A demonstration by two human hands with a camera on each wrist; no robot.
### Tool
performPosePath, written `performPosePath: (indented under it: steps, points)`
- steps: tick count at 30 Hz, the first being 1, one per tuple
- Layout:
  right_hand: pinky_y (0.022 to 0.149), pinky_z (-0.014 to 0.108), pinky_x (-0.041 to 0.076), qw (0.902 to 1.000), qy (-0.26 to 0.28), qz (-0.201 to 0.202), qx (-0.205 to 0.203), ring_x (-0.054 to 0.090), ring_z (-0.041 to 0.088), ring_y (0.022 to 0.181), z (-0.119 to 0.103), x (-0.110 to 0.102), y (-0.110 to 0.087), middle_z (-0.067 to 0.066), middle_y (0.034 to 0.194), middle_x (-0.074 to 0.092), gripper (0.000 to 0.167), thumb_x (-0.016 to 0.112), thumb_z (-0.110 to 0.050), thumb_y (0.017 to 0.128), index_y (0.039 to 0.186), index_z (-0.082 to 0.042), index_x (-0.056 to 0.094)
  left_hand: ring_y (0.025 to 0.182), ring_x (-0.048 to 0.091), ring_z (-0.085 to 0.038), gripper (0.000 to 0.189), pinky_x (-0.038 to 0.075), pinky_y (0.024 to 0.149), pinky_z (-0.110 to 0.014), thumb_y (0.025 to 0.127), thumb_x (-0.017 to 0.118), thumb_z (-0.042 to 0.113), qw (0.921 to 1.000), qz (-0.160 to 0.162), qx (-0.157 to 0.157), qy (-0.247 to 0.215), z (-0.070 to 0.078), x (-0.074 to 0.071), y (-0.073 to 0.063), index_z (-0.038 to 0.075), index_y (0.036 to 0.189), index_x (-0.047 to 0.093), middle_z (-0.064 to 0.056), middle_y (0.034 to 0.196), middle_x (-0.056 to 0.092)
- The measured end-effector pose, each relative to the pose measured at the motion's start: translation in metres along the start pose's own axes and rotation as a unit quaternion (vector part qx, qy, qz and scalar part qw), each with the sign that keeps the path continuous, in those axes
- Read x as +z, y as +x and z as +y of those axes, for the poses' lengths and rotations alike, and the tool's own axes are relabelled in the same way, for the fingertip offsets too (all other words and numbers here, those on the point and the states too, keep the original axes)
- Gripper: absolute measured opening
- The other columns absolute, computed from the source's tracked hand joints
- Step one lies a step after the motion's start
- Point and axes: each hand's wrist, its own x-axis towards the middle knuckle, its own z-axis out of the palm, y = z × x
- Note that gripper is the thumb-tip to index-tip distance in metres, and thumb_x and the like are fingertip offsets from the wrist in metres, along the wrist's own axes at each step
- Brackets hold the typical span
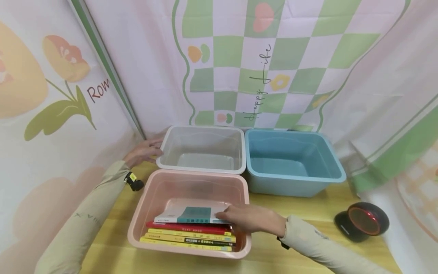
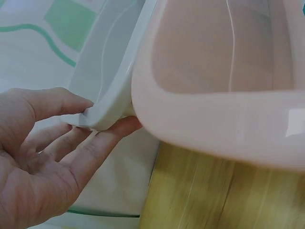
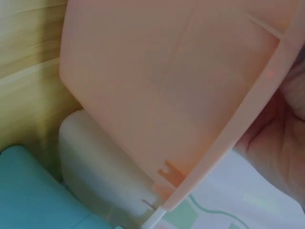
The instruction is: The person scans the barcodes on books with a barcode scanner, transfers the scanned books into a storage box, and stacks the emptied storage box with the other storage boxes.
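Top book: a white and teal book (image 1: 195, 214) is held inside the pink bin, its spine turned to the near side.
Right hand: the right end of that book is touched by the fingertips of the right hand (image 1: 251, 219); whether it is gripped cannot be told.
Other books: a red book (image 1: 188, 227) and several yellow books (image 1: 161, 231) are packed on its near side, spines up.
Pink bin: the pink bin (image 1: 198, 186) is set on the near side of the white bin.
Left hand: the near-left corner of the white bin's rim is pinched by the left hand (image 1: 142, 152), thumb above, fingers below.
White bin: the white bin (image 1: 202, 148) is placed far left, beside the blue bin (image 1: 280, 186).
Bench: the bins are carried by a wooden bench (image 1: 270, 262).
Far right: a black device (image 1: 366, 220) is seen on the bench, right of the blue bin.
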Motion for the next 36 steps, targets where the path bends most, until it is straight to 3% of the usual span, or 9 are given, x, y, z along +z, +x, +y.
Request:
performPosePath:
  steps: [2, 4, 6, 11, 15, 19, 23, 29, 36]
  points:
    - [0.054, 0.016, 0.047, 0.9983, -0.052, 0.024, -0.014, 0.053, 0.001, 0.061, -0.001, 0.000, 0.002, -0.009, 0.086, 0.069, 0.016, 0.055, -0.017, 0.108, 0.110, -0.017, 0.071, 0.125, 0.063, -0.041, 0.076, 0.065, 0.090, -0.041, 0.098, 0.059, -0.001, 1.0000, 0.000, 0.002, 0.000, 0.000, -0.001, -0.001, 0.001, 0.165, 0.023, -0.032, 0.159, 0.040]
    - [0.058, 0.015, 0.048, 0.9876, -0.145, 0.050, -0.036, 0.051, 0.002, 0.064, -0.002, 0.000, 0.004, -0.008, 0.086, 0.067, 0.011, 0.066, -0.009, 0.100, 0.107, -0.016, 0.070, 0.124, 0.064, -0.041, 0.075, 0.065, 0.090, -0.041, 0.099, 0.059, -0.002, 1.0000, 0.001, 0.002, -0.004, -0.001, -0.002, -0.003, 0.001, 0.165, 0.023, -0.033, 0.159, 0.040]
    - [0.063, 0.017, 0.049, 0.9778, -0.193, 0.071, -0.038, 0.051, 0.004, 0.068, -0.002, 0.001, 0.005, -0.006, 0.086, 0.068, 0.015, 0.074, -0.004, 0.092, 0.101, -0.015, 0.070, 0.125, 0.063, -0.042, 0.075, 0.065, 0.091, -0.042, 0.099, 0.058, -0.002, 1.0000, 0.000, 0.003, -0.007, -0.001, -0.002, -0.004, 0.000, 0.165, 0.022, -0.034, 0.158, 0.040]
    - [0.066, 0.020, 0.046, 0.9582, -0.249, 0.127, -0.061, 0.049, 0.008, 0.069, 0.002, -0.002, 0.007, -0.005, 0.078, 0.065, 0.017, 0.080, -0.002, 0.085, 0.092, -0.014, 0.070, 0.130, 0.058, -0.047, 0.075, 0.064, 0.092, -0.044, 0.099, 0.058, -0.002, 0.9998, 0.006, -0.004, -0.016, -0.005, -0.002, -0.003, 0.002, 0.165, 0.023, -0.033, 0.159, 0.040]
    - [0.062, 0.019, 0.044, 0.9516, -0.207, 0.203, -0.101, 0.050, 0.006, 0.067, 0.014, -0.006, 0.010, -0.006, 0.074, 0.064, 0.015, 0.077, 0.000, 0.084, 0.090, -0.013, 0.072, 0.130, 0.059, -0.045, 0.076, 0.064, 0.092, -0.044, 0.098, 0.059, -0.001, 0.9998, 0.015, -0.007, -0.012, -0.007, -0.001, -0.001, 0.002, 0.165, 0.024, -0.033, 0.158, 0.041]
    - [0.069, 0.021, 0.057, 0.9577, -0.036, 0.255, -0.128, 0.059, 0.004, 0.077, 0.026, -0.009, 0.011, -0.002, 0.087, 0.071, 0.011, 0.071, 0.000, 0.094, 0.100, -0.009, 0.074, 0.128, 0.060, -0.045, 0.075, 0.065, 0.089, -0.043, 0.097, 0.059, -0.001, 0.9998, 0.017, -0.002, -0.009, -0.006, 0.001, 0.000, 0.001, 0.164, 0.025, -0.034, 0.156, 0.044]
    - [0.079, 0.024, 0.060, 0.9483, 0.092, 0.273, -0.134, 0.065, 0.006, 0.088, 0.031, -0.010, 0.015, 0.001, 0.103, 0.077, 0.014, 0.067, -0.007, 0.102, 0.111, -0.010, 0.077, 0.128, 0.060, -0.046, 0.075, 0.065, 0.087, -0.041, 0.097, 0.059, -0.002, 0.9998, 0.013, -0.001, -0.011, -0.005, 0.005, 0.003, 0.000, 0.164, 0.026, -0.035, 0.155, 0.045]
    - [0.081, 0.025, 0.059, 0.9403, 0.099, 0.301, -0.125, 0.067, 0.013, 0.093, 0.031, -0.014, 0.024, 0.005, 0.110, 0.077, 0.020, 0.065, -0.005, 0.103, 0.120, -0.009, 0.073, 0.124, 0.063, -0.045, 0.077, 0.066, 0.085, -0.041, 0.096, 0.059, -0.002, 0.9998, 0.018, 0.003, -0.002, 0.000, 0.006, 0.002, 0.001, 0.164, 0.024, -0.037, 0.153, 0.046]
    - [0.068, 0.025, 0.060, 0.9302, -0.021, 0.355, -0.089, 0.072, 0.019, 0.081, 0.026, -0.006, 0.034, 0.009, 0.093, 0.074, 0.011, 0.061, -0.007, 0.105, 0.116, -0.007, 0.057, 0.129, 0.057, -0.049, 0.077, 0.065, 0.088, -0.043, 0.096, 0.058, -0.004, 0.9999, 0.016, 0.000, -0.003, 0.003, 0.004, -0.001, 0.001, 0.165, 0.022, -0.036, 0.156, 0.042]
